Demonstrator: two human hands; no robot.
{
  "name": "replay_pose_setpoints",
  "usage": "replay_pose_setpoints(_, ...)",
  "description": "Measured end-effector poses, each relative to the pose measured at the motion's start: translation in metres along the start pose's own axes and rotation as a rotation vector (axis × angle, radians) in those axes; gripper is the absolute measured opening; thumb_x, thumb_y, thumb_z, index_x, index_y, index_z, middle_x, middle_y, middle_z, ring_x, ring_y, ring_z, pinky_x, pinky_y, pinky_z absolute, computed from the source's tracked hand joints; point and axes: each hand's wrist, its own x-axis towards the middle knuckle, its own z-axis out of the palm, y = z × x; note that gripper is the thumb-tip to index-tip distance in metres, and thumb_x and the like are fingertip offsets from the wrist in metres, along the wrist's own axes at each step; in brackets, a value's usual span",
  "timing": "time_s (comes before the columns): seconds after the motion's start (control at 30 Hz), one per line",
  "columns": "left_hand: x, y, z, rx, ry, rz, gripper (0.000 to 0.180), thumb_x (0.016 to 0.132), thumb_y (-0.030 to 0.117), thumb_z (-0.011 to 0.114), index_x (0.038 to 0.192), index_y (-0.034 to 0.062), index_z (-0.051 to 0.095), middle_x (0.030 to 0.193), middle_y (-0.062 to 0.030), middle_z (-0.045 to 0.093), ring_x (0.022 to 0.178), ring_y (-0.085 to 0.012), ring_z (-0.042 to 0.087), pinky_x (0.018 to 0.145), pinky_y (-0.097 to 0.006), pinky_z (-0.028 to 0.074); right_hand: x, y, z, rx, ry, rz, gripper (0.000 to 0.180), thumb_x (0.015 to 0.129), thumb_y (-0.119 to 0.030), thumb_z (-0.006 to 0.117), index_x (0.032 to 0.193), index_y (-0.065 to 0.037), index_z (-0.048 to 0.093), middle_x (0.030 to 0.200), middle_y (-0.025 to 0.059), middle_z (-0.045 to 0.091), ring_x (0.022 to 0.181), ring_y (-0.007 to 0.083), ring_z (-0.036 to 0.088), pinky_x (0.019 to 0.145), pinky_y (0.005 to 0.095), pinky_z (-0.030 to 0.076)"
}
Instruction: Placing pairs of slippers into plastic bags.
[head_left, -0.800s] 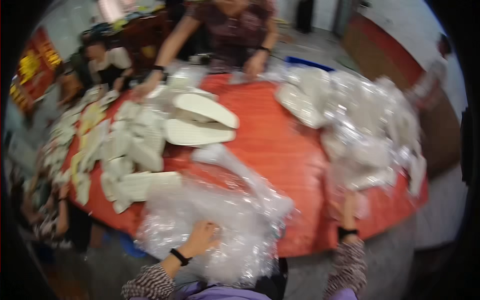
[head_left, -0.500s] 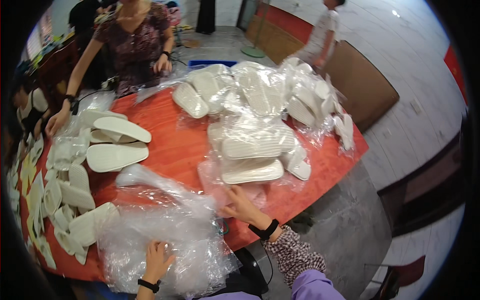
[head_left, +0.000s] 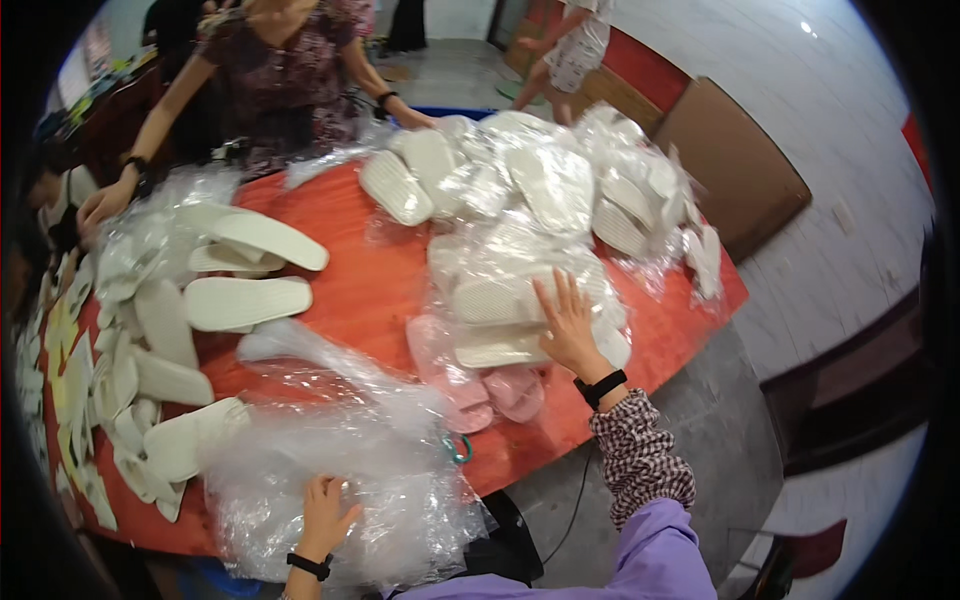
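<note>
My right hand point(head_left: 569, 325), fingers spread, rests against the right end of a stack of bagged white slippers point(head_left: 495, 300) in the middle of the table. Just left of and below that stack lie pink slippers point(head_left: 455, 385), partly covered by clear plastic. My left hand point(head_left: 328, 515) lies on a heap of clear plastic bags point(head_left: 390, 480) at the near edge, its fingers slightly curled and apart. A green ring point(head_left: 458, 448) sits at the heap's right side. Loose white slippers point(head_left: 250, 303) are piled on the left of the table.
Across the red table point(head_left: 345, 245) stands a co-worker point(head_left: 285, 85), one hand at the left pile and the other by the far bagged slippers point(head_left: 550, 185). A brown board point(head_left: 735, 165) leans on the wall. A dark red chair point(head_left: 805, 550) is at lower right.
My right hand has moved up and right from the pink slippers to the white stack. The co-worker's hand has reached to the far bagged slippers. A person behind has moved left.
</note>
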Motion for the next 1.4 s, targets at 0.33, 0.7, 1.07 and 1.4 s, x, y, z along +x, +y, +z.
replay_pose_setpoints(0.33,-0.035,-0.011,0.019,-0.027,0.028,0.073,0.049,0.084,0.037,0.07,0.122,0.0087,0.058,0.118,-0.0157,0.05,0.109,-0.0357,0.049,0.094,-0.046,0.042,0.006,0.014,-0.002,-0.028,0.163,-0.214,0.053,0.068,-0.003,0.063,0.121,-0.007,0.055,0.113,0.0136,0.061,0.109,0.0323,0.058,0.09,0.0423,0.045)
replay_pose_setpoints(0.7,-0.045,0.034,0.0,0.178,-0.213,0.089,0.088,0.081,0.066,0.06,0.152,0.0256,0.029,0.154,-0.0237,0.023,0.141,-0.0474,0.02,0.11,-0.066,0.015,0.011,-0.086,-0.195,0.029,0.247,-0.259,0.059,0.069,-0.004,0.071,0.125,-0.003,0.053,0.114,0.0159,0.059,0.102,0.0319,0.06,0.086,0.0384,0.049)
replay_pose_setpoints(1.07,-0.068,0.029,0.021,0.219,-0.109,0.14,0.088,0.079,0.072,0.055,0.153,0.0336,0.027,0.159,-0.0222,0.012,0.145,-0.05,0.006,0.107,-0.075,0.002,-0.072,-0.176,-0.246,1.245,0.091,0.099,0.051,0.081,-0.006,0.046,0.132,0.004,0.051,0.12,0.0101,0.06,0.111,0.0187,0.055,0.095,0.031,0.045)
replay_pose_setpoints(1.4,-0.061,0.013,0.035,-0.152,-0.244,-0.05,0.082,0.076,0.06,0.072,0.132,0.0042,0.053,0.126,-0.0163,0.061,0.113,-0.0264,0.06,0.096,-0.035,0.047,-0.11,-0.275,0.021,1.144,-0.968,-0.039,0.062,0.095,-0.03,0.059,0.146,-0.001,0.038,0.143,0.0123,0.048,0.131,0.0222,0.044,0.11,0.0331,0.032)
